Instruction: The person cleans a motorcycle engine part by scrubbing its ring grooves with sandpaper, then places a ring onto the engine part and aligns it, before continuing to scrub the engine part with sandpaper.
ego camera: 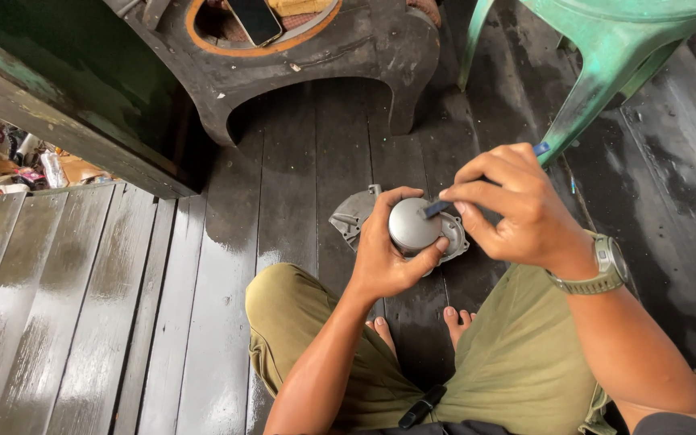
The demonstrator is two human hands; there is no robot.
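Left hand [384,250] grips metal dome [412,225]; right hand [517,209] holds tool [437,209].

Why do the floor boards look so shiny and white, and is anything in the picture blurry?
Head view: daylight bounces off the dark floor planks, giving pale glare streaks at lower left; the round grey metal part in the left hand shows a soft highlight; the right hand and its blue tool look sharp; the edges bend slightly from the wide lens; the clutter at far left sits in dim shade.
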